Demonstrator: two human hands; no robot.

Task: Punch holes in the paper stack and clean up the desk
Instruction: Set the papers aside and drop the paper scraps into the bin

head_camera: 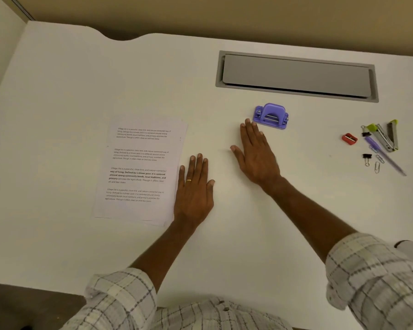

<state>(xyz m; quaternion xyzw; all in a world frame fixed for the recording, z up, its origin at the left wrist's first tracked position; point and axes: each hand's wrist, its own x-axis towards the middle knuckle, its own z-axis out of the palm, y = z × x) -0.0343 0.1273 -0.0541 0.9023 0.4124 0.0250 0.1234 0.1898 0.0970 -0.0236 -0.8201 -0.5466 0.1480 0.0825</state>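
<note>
- Paper stack [139,170]: lies flat, left of centre on the white desk [58,115]; thin white sheets, edges slightly fanned at the right side, four blocks of printed text on top.
- Hole punch [271,116]: sits apart from the stack, further back and to the right; lilac plastic, flat base, arched lever, metal rods underneath.
- Left hand [194,186]: rests palm down, fingers straight and released, grasping nothing; little-finger side right at the stack's right edge, contact not clear; gold ring [188,180] on one finger.
- Right hand [255,153]: lies flat with fingers stretched, also grasping nothing; fingertips just short of the punch's near left corner, bare desk between the two hands.
- Grey cable hatch [296,76]: set into the desk behind the punch; long, rectangular, matte lid.
- Clutter at the far right, well apart from both hands: red sharpener [349,138], open metal stapler [386,136] with lime-green ends, purple pen [386,158], black binder clip [366,158], wire paper clips [378,163].
- Plaid sleeves [120,296]: rolled up on both forearms, soft woven cloth.
</note>
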